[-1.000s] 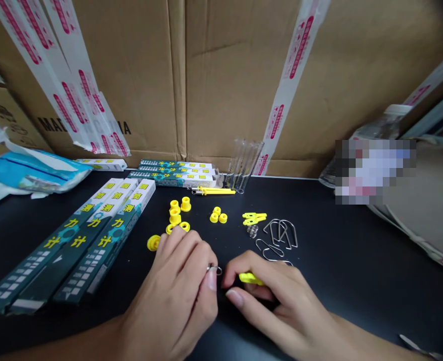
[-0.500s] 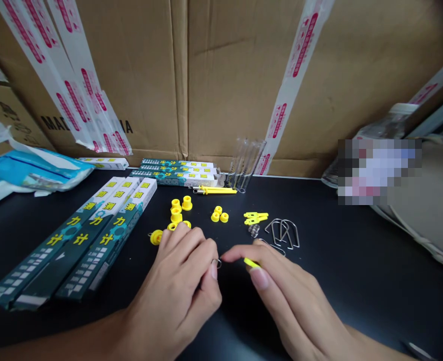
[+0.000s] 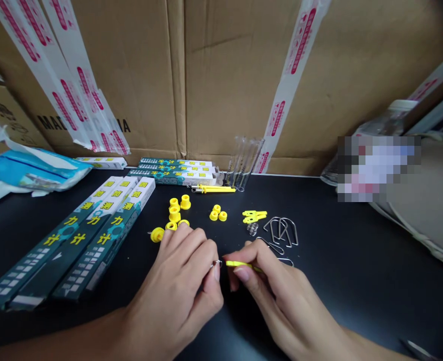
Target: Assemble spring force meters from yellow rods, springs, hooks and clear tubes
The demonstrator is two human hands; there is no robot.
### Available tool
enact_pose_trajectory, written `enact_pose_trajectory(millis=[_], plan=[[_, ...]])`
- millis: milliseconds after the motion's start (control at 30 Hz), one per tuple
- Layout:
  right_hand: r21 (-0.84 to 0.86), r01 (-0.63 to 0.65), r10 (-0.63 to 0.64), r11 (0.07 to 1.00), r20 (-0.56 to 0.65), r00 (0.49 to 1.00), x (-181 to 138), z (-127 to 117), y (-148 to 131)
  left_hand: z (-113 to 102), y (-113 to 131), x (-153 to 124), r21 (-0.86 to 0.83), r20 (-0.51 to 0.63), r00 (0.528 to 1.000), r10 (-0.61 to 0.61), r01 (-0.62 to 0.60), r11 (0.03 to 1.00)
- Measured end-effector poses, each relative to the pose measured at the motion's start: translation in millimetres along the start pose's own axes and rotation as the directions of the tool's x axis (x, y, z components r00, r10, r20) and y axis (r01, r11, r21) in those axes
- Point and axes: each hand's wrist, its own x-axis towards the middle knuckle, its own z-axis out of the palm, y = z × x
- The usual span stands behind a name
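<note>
My left hand (image 3: 186,286) is closed, thumb against the bent forefinger, around a metal spring (image 3: 217,263); only its looped wire end sticks out, the rest hidden in the fingers. In a pinch between thumb and forefinger, my right hand (image 3: 277,291) holds a thin yellow plastic piece (image 3: 236,263). Its tip points left at the wire loop, with a small gap between them. Similar flat yellow pieces (image 3: 254,216) lie behind the right hand, beside small coiled springs (image 3: 252,229) and bent wire hooks (image 3: 281,231). Yellow flanged caps (image 3: 174,214) stand just beyond my left hand.
Long printed boxes (image 3: 104,220) lie at left, with more boxes (image 3: 176,171) at the back. Near those are yellow rods (image 3: 216,189) and clear tubes (image 3: 244,163). Small yellow rings (image 3: 217,213) sit mid-table. A bottle (image 3: 389,120) and grey bag (image 3: 424,200) occupy the right.
The yellow piece in my right hand has turned and come left, its tip now facing the wire loop. My right forefinger has drawn back from the loop onto the piece.
</note>
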Motion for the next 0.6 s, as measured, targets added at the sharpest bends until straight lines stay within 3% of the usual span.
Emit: enact_pose_trajectory(millis=[200, 467, 600], plan=[[0.056, -0.099, 0.094, 0.994, 0.081, 0.992, 0.5, -1.7, -9.9, 0.9, 0.3, 0.0, 0.041, -0.006, 0.999, 0.034, -0.034, 0.999], [0.092, -0.064, 0.055, 0.994, 0.097, 0.994, 0.6, -1.9, -5.0, 1.8, 0.4, -1.5, 0.066, 0.003, 0.998, 0.057, -0.057, 0.996], [0.124, -0.111, 0.099, 0.986, 0.100, 0.990, 0.7, -1.6, -4.6, 2.7, -0.1, -0.2, 0.057, 0.010, 0.999, 0.037, -0.038, 0.998]])
